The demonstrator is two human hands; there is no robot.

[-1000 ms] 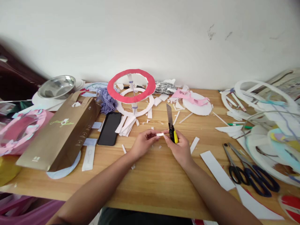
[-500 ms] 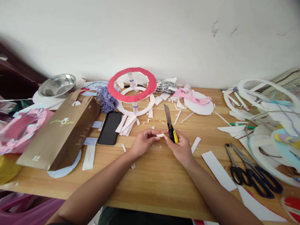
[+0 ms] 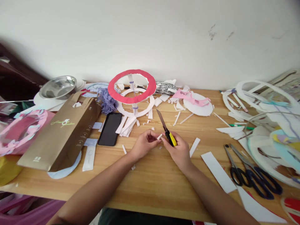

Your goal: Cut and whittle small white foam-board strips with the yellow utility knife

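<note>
My left hand (image 3: 143, 144) pinches a small white foam strip (image 3: 159, 136) just above the wooden table (image 3: 150, 184). My right hand (image 3: 178, 151) grips a yellow-and-black utility knife (image 3: 167, 132), and its fingertips also touch the strip. The long blade is out and points up and to the left, toward a red ring on a white foam stand (image 3: 132, 86). Both hands meet near the middle of the table.
A black phone (image 3: 110, 128) and a brown paper bag (image 3: 61, 134) lie to the left. Black-handled scissors (image 3: 250, 173) and white foam strips (image 3: 218, 171) lie to the right. A steel bowl (image 3: 57, 87), purple yarn (image 3: 107, 102) and white foam rings (image 3: 260, 93) crowd the back and right.
The knife blade has tilted from nearly upright to leaning left. The strip between my fingers has turned from lying flat to end-on. Both hands stay in place.
</note>
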